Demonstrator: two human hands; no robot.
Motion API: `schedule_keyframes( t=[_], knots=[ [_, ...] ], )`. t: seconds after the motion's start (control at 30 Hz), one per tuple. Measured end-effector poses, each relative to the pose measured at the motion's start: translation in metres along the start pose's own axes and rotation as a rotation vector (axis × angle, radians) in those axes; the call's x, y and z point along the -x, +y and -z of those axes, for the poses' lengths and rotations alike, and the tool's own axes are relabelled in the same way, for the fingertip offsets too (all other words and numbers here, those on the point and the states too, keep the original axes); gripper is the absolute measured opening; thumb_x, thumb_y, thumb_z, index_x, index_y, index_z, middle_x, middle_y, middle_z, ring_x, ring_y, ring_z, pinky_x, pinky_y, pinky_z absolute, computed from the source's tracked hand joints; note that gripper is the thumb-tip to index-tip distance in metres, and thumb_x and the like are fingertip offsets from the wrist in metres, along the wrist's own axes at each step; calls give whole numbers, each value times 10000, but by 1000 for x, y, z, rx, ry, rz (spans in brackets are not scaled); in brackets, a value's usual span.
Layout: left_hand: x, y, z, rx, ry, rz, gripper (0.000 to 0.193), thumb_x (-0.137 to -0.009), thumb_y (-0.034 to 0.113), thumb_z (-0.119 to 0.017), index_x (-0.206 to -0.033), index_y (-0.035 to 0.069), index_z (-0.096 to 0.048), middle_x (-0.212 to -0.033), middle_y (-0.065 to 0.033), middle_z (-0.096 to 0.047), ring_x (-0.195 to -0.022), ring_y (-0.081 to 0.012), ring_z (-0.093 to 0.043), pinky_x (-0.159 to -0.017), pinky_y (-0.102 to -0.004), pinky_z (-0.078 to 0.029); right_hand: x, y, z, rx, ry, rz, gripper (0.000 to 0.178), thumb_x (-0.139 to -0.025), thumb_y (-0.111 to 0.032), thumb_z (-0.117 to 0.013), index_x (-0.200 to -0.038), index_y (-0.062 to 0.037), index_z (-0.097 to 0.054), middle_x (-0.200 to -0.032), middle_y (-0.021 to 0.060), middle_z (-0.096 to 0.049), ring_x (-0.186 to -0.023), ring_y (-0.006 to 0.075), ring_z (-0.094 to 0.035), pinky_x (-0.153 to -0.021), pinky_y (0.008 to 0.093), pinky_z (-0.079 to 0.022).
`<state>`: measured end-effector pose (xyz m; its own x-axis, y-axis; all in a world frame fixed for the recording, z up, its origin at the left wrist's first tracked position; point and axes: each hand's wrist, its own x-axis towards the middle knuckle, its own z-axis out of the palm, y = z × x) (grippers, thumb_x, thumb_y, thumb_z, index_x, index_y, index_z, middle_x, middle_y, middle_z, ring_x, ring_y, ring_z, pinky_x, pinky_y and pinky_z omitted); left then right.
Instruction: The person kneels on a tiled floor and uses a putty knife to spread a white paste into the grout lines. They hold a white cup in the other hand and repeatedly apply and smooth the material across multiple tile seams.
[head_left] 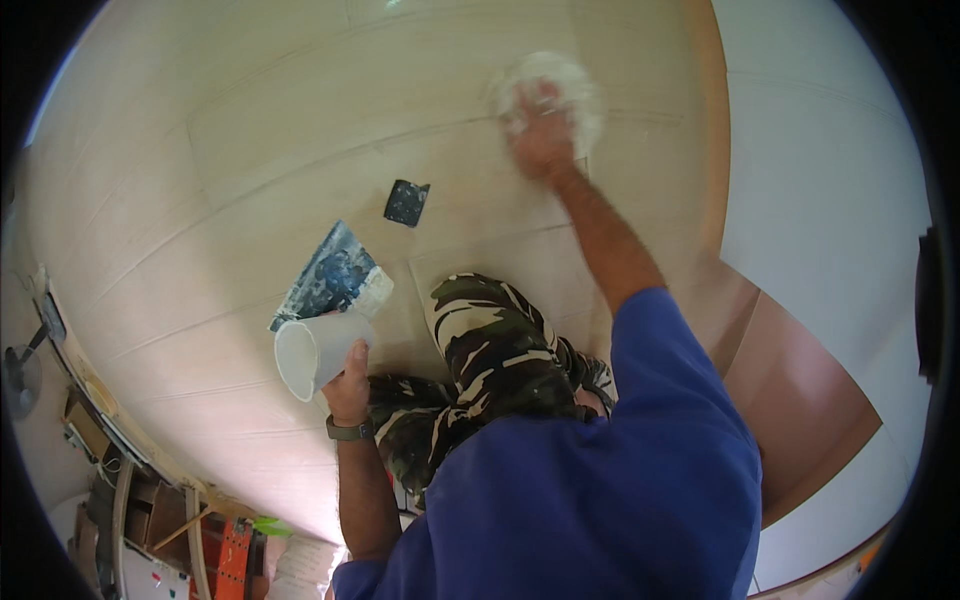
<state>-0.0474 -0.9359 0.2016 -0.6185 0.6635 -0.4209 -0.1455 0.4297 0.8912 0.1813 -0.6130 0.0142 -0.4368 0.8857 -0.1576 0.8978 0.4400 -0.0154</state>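
Observation:
My left hand (350, 385), a watch strap on its wrist, is wrapped round a white cylindrical tub (322, 345). The tub is tilted, its mouth facing left. Just beyond it on the pale floor surface (280, 150) lies a wide putty-knife-like blade (335, 268), smeared with blue and white. Further out is a small dark, white-specked square piece (407, 203). My right hand (543, 125) reaches far ahead over a whitish round patch (575, 85) on the surface. Motion blurs its fingers, and I cannot tell whether that patch is a cloth, a pad or spread material.
A brown edge strip (715, 130) borders the surface on the right, with pale white panels (820, 170) beyond. A reddish-brown sheet (800, 390) lies nearer. At the lower left are an orange ladder-like rail (235, 560), wooden pieces and clutter. My camouflage-trousered legs (500, 340) rest on the surface.

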Motion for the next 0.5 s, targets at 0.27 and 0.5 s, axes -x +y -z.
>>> schedule_keyframes(
  t=[0.27, 0.5],
  knots=[
    [3, 6, -8, -5, 30, 30, 507, -806, 138, -628, -1243, -12, -419, -1175, -116, -496, -1051, -220, -491, -894, -337, -421, 138, 163, -19, -26, -39, -832, 575, -918, -427, -371, -1429, -212, -218, -1471, 139, -193, -1332, 306, -216, -1062, 491, -192],
    [13, 29, -12, 1, -54, 97, 576, -781, 210, -657, -1245, -5, -390, -1205, -119, -439, -1113, -237, -428, -951, -361, -356, 113, 197, -16, 570, -201, -463, 490, -841, -318, -506, -1317, -225, -434, -1452, 97, -271, -1318, 349, -241, -1030, 560, -199]
  ],
)
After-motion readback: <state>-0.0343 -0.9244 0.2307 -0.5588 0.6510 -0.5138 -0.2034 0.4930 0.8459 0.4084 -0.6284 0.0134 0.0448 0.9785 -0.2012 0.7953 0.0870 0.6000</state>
